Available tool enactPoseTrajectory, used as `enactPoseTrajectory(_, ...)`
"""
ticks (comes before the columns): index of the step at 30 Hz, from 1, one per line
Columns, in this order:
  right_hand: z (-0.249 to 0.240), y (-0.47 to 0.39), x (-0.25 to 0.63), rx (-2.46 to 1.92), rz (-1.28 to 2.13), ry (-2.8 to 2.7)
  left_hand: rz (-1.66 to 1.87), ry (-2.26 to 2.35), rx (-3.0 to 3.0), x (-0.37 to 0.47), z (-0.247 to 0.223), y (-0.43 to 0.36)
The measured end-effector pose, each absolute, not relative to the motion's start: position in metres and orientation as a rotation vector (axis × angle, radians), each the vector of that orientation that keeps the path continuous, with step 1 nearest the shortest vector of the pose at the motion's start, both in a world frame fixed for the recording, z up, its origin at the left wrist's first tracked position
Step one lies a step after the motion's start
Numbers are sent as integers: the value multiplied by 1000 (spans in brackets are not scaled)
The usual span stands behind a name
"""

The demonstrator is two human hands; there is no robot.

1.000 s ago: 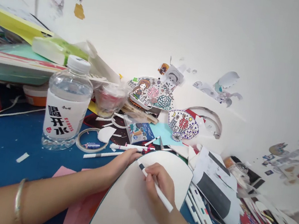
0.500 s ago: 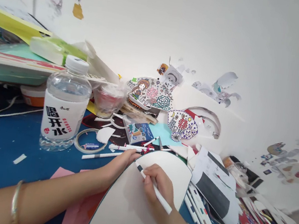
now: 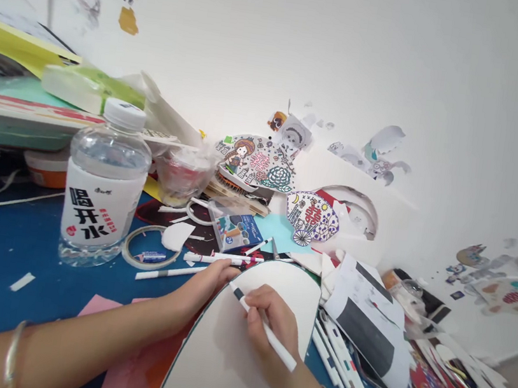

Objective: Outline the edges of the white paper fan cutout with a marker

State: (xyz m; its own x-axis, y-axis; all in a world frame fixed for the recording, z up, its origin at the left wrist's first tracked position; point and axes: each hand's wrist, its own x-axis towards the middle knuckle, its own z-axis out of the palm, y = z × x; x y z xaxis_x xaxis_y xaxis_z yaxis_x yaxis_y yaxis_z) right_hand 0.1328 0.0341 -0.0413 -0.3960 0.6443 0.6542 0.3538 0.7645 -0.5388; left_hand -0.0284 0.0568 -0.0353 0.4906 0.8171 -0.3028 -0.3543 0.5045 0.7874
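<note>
A large white card [image 3: 210, 367] with a rounded top and a dark outline lies in front of me. My right hand [image 3: 272, 324] is closed round a white marker [image 3: 279, 349] with a dark band; its tip points at the card's upper left edge. My left hand [image 3: 207, 286] rests at that same edge, its fingers together against the card and their tips partly hidden. Pink paper [image 3: 120, 380] shows beneath the card and my left forearm.
On the left stands a water bottle [image 3: 104, 191], with a tape roll [image 3: 151, 247] beside it. Several white markers [image 3: 337, 353] and a printed sheet [image 3: 368, 325] lie to the right. Decorated cutouts [image 3: 312, 217] lean near the wall.
The view has shifted slightly, so most objects appear a little further left. The card has turned slightly beneath my hands. My right hand still grips the marker near the card's edge.
</note>
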Motion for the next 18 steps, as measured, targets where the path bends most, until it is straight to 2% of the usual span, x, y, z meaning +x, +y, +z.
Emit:
enactPoseTrajectory(12, -50, 20, 126, -646, 796, -1936, 735, 819, 694, -34, -31, 52)
enactPoseTrajectory(18, -45, 20, 128, -752, 688, -1957, 738, 711, 644, -32, -41, 60)
